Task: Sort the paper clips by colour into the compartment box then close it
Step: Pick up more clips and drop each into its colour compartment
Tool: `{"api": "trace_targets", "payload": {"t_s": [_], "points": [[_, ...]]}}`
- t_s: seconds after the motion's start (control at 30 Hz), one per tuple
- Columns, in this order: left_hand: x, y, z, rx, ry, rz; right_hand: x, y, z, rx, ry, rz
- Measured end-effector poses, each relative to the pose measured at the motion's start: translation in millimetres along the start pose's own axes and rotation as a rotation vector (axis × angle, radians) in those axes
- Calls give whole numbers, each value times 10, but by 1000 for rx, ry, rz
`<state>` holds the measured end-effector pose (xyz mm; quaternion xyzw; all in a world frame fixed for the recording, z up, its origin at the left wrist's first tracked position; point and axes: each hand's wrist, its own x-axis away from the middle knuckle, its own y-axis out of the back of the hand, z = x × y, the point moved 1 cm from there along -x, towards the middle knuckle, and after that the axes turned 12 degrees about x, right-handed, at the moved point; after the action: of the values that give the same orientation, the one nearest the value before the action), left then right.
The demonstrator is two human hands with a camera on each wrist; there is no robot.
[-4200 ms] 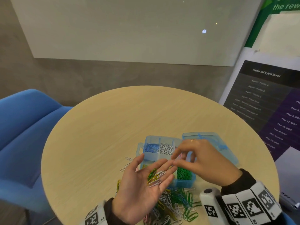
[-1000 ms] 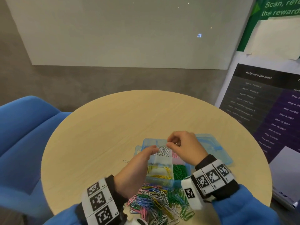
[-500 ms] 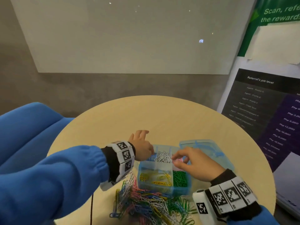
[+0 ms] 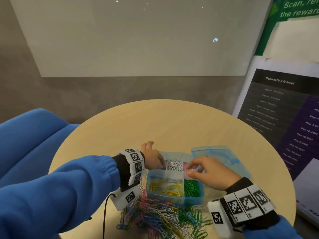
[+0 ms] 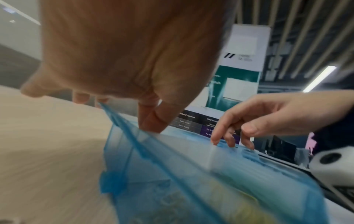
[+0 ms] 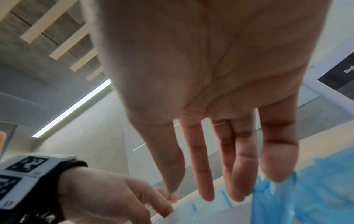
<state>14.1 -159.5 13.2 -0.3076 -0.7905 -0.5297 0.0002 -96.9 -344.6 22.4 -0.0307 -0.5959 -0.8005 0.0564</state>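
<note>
A translucent blue compartment box [image 4: 193, 200] stands open on the round table, its lid [image 4: 222, 159] folded out to the right. Yellow clips [image 4: 165, 187] fill the front left compartment, green clips [image 4: 191, 188] the front right, white clips [image 4: 174, 164] the back middle. My left hand [image 4: 160, 161] hangs over the back left compartment, thumb [image 5: 151, 121] pointing down at the rim, nothing pinched. My right hand [image 4: 191, 169] hovers over the back right compartment, where pink shows, fingers [image 6: 206, 174] straight and spread, empty. A mixed pile of clips [image 4: 164, 219] lies in front of the box.
The round wooden table [image 4: 172, 126] has bare surface behind and left of the box. A blue chair [image 4: 29, 140] stands at the left. A poster board [image 4: 284, 109] leans at the right. A black cable [image 4: 105, 214] hangs from my left wrist device.
The left palm held several clips earlier and is now empty. Over the last second the left arm swung out and reached to the back left compartment. The right hand's fingers spread over the back right one.
</note>
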Motion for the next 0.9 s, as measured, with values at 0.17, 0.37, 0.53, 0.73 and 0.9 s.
{"api": "trace_targets", "payload": {"t_s": [0.17,0.37,0.53,0.73,0.9], "points": [[-5,-40,17,-63,-75,-76,-12,-26,-9,19,-6,-2],[-40,-26,70,-101,-81,-108,-27,-59,-12,34,-6,0],[-60,-32,77,-124,-118,-111,-39,-65,-21,43,-2,-6],[24,55,78,-57,-171,-154,7,25,-8,30,9,-10],[420,112,204,90,-367,-191,207,212,68,7,87,-55]]}}
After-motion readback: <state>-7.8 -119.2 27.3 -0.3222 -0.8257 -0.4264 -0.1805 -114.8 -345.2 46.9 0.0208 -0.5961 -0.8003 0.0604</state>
